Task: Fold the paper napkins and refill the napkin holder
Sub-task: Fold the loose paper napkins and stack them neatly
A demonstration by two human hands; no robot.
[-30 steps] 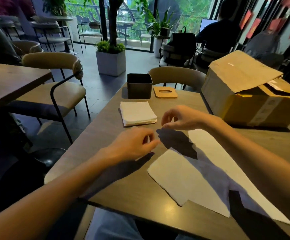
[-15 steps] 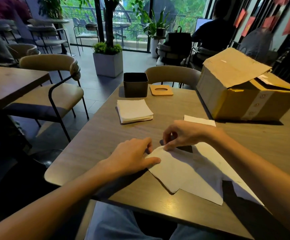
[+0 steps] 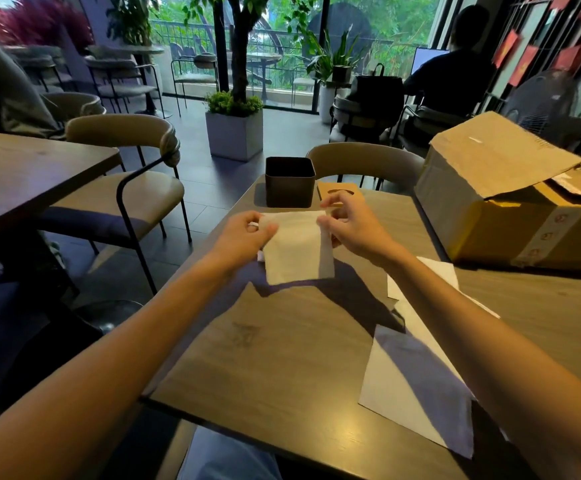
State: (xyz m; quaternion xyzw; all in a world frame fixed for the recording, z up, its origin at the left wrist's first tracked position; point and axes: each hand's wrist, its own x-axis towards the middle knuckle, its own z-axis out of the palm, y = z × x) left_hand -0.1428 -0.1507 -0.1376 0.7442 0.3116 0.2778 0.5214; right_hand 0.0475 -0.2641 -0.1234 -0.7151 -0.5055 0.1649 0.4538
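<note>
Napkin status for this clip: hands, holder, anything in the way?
Left hand and right hand both pinch the folded napkin at its side edges. Holder just beyond it, inside too dark to tell. Nothing between them; cardboard box off right.

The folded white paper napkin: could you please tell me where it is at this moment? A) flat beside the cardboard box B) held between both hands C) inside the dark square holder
B: the left hand and right hand pinch the folded white paper napkin by its sides, on the near side of the dark square holder.
</note>
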